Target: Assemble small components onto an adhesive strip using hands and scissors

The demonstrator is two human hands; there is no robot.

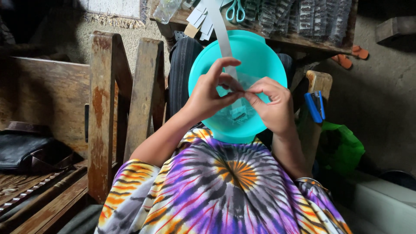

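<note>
Pinching strip point(225, 41) between both hands over teal bowl point(260, 56); long axis running up and away toward shelf point(299, 41). Left hand point(208, 93) and right hand point(271, 106) grasping its near end, fingertips meeting. Scissors point(235, 10) beyond; blue stapler point(315, 106) right.

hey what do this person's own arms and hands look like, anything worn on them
Both forearms are bare, with no watch, bracelet or gloves visible. The left hand and right hand show no rings that can be made out. Short loose sleeves of a tie-dye garment cover the upper arms, swirled in purple, orange, black, white and yellow, with a sunburst pattern at the middle.
</note>
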